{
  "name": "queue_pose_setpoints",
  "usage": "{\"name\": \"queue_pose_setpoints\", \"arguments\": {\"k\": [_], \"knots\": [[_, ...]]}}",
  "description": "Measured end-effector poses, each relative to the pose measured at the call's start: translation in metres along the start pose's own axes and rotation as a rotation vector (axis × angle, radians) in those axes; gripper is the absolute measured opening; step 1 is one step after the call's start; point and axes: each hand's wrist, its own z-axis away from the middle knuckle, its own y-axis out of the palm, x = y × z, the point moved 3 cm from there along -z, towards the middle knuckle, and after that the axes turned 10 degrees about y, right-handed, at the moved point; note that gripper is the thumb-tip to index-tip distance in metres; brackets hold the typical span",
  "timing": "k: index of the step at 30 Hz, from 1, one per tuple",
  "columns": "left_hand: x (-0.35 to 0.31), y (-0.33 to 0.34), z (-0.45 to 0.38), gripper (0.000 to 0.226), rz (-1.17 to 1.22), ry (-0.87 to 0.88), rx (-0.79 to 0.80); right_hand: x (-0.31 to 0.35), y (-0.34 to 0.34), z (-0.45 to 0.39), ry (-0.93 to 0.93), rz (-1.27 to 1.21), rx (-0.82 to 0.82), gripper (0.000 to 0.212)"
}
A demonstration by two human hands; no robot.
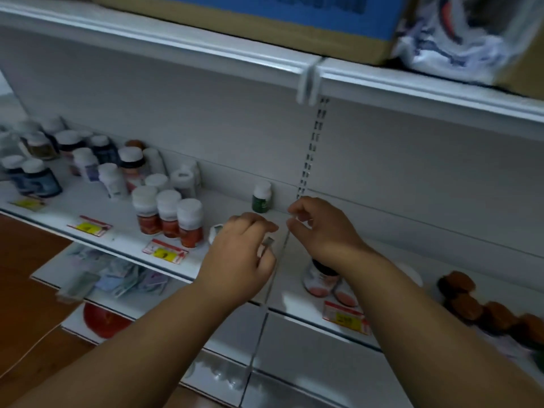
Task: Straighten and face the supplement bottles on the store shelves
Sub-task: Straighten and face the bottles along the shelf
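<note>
- White metal shelf (pixel 88 207) carries the supplement bottles, most of them bunched toward its left end.
- Three red-labelled bottles (pixel 169 214) with white caps stand upright in a tight row near the front edge, just behind a yellow price tag (pixel 164 251).
- One small green bottle (pixel 261 197) stands alone against the back wall, between the two hands in this view.
- Left hand (pixel 241 257) hangs over the shelf with its fingers curled downward; a small white-capped thing (pixel 216 231) shows at its knuckles, and whether the fingers grip it cannot be told.
- Right hand (pixel 321 228) is raised just beside the slotted upright (pixel 312 148), thumb and forefinger loosely curled and apart, nothing held.
- Under the right wrist stands a dark-capped bottle (pixel 321 278) with a red label, on the shelf's right section.
- Brown-lidded jars (pixel 471 301) line the front edge far to the right.
- Above, a cardboard box (pixel 265 28) with a blue panel and a plastic bag (pixel 459 36) sit on the upper shelf.
</note>
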Motion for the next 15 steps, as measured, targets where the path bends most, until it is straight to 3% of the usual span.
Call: {"name": "queue_pose_setpoints", "arguments": {"k": [9,15], "knots": [[0.074,-0.024,-0.009,0.032,-0.004,-0.056,0.062,0.031,0.062,-0.105,0.101,0.198,0.073,0.049],[0.101,-0.025,-0.010,0.032,-0.012,-0.064,0.093,0.014,0.098,-0.145,0.101,0.333,0.107,0.033]]}}
